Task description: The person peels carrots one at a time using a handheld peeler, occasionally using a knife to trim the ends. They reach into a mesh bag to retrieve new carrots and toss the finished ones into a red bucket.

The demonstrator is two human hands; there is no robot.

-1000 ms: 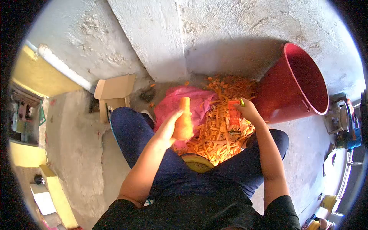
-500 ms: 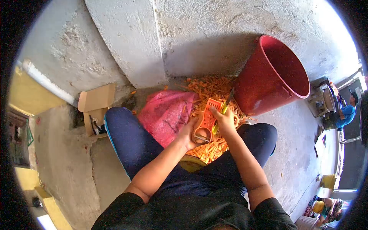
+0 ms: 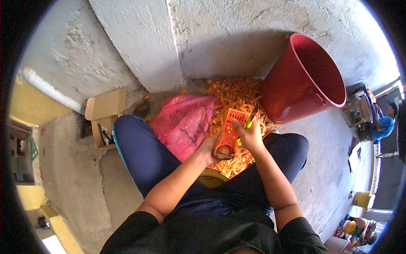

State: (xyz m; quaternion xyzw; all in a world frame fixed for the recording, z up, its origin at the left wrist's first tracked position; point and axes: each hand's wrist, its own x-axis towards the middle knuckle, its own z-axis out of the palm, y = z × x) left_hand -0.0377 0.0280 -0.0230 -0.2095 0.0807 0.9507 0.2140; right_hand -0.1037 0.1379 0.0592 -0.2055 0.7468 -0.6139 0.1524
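Note:
An orange plastic peeler (image 3: 230, 135), with slots in its wide end and a metal blade across the round opening at its near end, is held over the peelings between my hands. My left hand (image 3: 207, 150) is closed around its left side, by the blade end. My right hand (image 3: 252, 137) grips a knife (image 3: 248, 123) with a yellow-green handle, its dark blade pointing away from me, while the thumb rests against the peeler. Below and beyond lie heaped orange peelings (image 3: 228, 95). Left of them is a pink woven sack (image 3: 182, 122).
A tall dark red bin (image 3: 283, 93) leans by the wall, right of the peelings. An opened cardboard box (image 3: 105, 103) sits beside my left knee. A yellow container (image 3: 211, 178) is between my legs. Two people (image 3: 384, 127) are far off at the right.
Both hands stay close together on the peeler and knife. The peeler has turned slightly, and its blade end shows a little lower. The view has shifted slightly.

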